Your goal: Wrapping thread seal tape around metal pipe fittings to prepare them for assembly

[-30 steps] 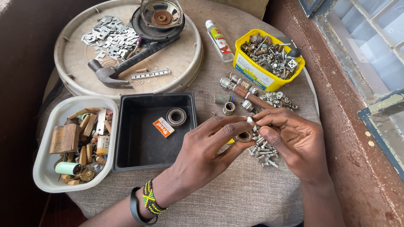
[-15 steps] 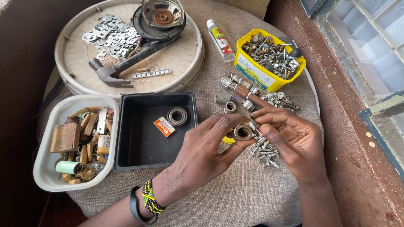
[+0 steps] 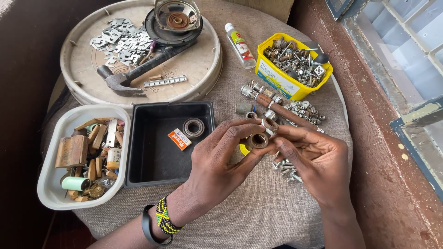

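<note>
My left hand [image 3: 220, 159] and my right hand [image 3: 314, 159] meet over a cloth-covered table [image 3: 258, 216]. Between their fingertips they pinch two small rusty metal rings: a brown ring [image 3: 257, 140] held by both hands, and a second ring [image 3: 269, 123] just above it at the fingertips. A beaded wristband and a dark band sit on my left wrist [image 3: 159, 219]. Loose screws [image 3: 286, 168] lie under my right hand.
A black tray [image 3: 138, 170] holds a bearing [image 3: 194, 127] and a small orange packet [image 3: 179, 139]. A white tub [image 3: 53, 189] of wooden bits stands left. A round lid [image 3: 203, 78] carries a hammer [image 3: 134, 74] and metal clips. A yellow tub [image 3: 272, 76] of hardware, a glue bottle [image 3: 240, 39] and pipe fittings [image 3: 272, 103] lie behind.
Both hands have lifted slightly and turned the brown ring so that its opening faces the camera; a second ring now shows above it.
</note>
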